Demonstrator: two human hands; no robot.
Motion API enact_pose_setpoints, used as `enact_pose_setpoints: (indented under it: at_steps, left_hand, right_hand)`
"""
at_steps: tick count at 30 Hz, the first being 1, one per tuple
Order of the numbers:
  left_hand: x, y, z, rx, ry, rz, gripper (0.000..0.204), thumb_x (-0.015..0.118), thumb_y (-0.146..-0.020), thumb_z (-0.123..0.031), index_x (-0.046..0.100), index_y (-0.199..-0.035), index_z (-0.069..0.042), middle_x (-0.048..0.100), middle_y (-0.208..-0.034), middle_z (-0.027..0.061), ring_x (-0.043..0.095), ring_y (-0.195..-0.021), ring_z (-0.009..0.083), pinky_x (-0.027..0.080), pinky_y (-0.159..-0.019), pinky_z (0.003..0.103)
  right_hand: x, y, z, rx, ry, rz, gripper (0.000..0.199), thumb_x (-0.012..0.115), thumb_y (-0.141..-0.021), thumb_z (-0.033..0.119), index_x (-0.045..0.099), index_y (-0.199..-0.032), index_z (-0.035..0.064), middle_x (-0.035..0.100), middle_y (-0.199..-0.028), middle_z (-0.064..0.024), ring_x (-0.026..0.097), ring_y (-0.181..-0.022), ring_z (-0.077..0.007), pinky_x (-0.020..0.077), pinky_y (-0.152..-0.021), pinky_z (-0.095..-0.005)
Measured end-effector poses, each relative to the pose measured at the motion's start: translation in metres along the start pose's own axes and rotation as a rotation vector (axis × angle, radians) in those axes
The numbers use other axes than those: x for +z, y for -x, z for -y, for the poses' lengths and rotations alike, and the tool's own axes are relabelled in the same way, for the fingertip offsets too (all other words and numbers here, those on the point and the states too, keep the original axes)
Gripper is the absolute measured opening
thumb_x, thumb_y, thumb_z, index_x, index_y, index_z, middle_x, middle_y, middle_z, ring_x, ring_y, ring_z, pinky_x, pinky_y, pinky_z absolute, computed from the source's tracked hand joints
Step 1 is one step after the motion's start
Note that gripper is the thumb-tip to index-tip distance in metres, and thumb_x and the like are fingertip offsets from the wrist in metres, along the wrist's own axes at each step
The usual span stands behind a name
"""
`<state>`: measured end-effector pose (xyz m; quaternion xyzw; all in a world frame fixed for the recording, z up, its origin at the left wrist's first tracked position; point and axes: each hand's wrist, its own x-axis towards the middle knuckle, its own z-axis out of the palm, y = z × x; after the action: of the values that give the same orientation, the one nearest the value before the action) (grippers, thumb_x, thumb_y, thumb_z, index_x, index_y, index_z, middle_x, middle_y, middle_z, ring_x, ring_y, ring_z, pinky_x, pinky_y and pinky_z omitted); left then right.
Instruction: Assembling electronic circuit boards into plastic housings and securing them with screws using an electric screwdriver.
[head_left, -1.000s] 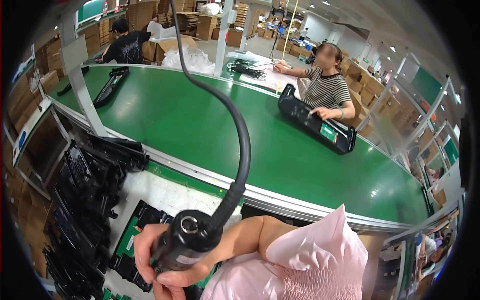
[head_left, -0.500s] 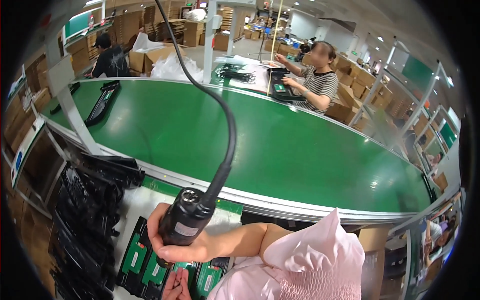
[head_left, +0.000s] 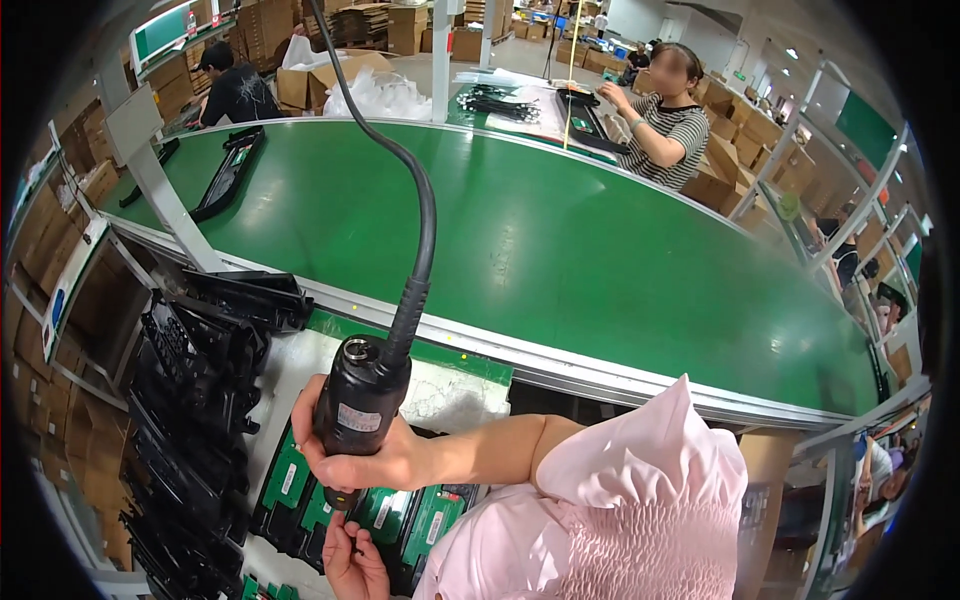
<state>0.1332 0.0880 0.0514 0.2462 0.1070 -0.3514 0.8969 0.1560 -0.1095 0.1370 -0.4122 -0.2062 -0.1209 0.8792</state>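
Head view: right fingers clamped round black driver, now more upright; left fingers: cannot tell.

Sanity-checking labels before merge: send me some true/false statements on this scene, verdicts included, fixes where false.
1. The right hand grips a black power tool. True.
2. The left hand is near the tool's tip and the green circuit boards. True.
3. The tool is cordless. False: a black cable runs from its upper end.
4. White parts are heaped left of the boards. False: those are black plastic parts.
5. A co-worker in a striped top is across the green work surface. True.
6. The tool-holding arm has a black sleeve. False: it has a pink sleeve.
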Motion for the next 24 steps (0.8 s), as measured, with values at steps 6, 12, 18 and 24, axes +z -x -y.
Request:
enact_pose_setpoints:
  at_steps: [6,12,18,24]
  left_hand:
    - [0.012,0.002,-0.004,-0.05,0.006,-0.03,0.02,0.047,-0.088,-0.007,0.048,-0.105,0.004,0.056,-0.091,0.0107,0.056,-0.075,0.0164,0.053,-0.065,0.022]
    - [0.005,0.008,0.0,0.034,-0.111,-0.096,0.012,0.05,-0.087,-0.008,0.051,-0.096,0.001,0.055,-0.085,0.0086,0.055,-0.075,0.0153,0.05,-0.062,0.021]
    - [-0.009,-0.004,0.013,0.138,-0.15,-0.059,0.014,0.046,-0.09,-0.014,0.049,-0.096,-0.002,0.054,-0.077,0.0063,0.052,-0.063,0.0114,0.047,-0.055,0.017]
    - [-0.015,-0.003,0.006,0.208,-0.093,-0.159,0.017,0.046,-0.089,-0.009,0.049,-0.103,0.0,0.056,-0.081,0.0088,0.055,-0.067,0.0139,0.049,-0.059,0.019]
  right_hand:
    - [0.004,0.0,-0.006,-0.012,-0.011,-0.032,0.032,0.06,-0.071,0.008,0.04,-0.094,0.0001,0.049,-0.064,-0.0051,0.044,-0.05,-0.0083,0.0367,-0.045,-0.0217]
    - [0.005,-0.002,-0.004,-0.008,-0.039,-0.007,0.032,0.06,-0.07,0.007,0.04,-0.094,-0.0007,0.049,-0.064,-0.0053,0.045,-0.052,-0.0084,0.0374,-0.047,-0.0219]
    - [-0.005,0.003,0.018,-0.068,0.065,-0.054,0.031,0.058,-0.07,0.004,0.039,-0.094,-0.0029,0.05,-0.063,-0.0059,0.046,-0.055,-0.0096,0.0381,-0.049,-0.0224]
    - [-0.015,-0.01,0.003,-0.044,0.052,-0.033,0.029,0.057,-0.07,0.0,0.04,-0.093,-0.0028,0.049,-0.06,-0.0065,0.045,-0.05,-0.0089,0.0366,-0.046,-0.0223]
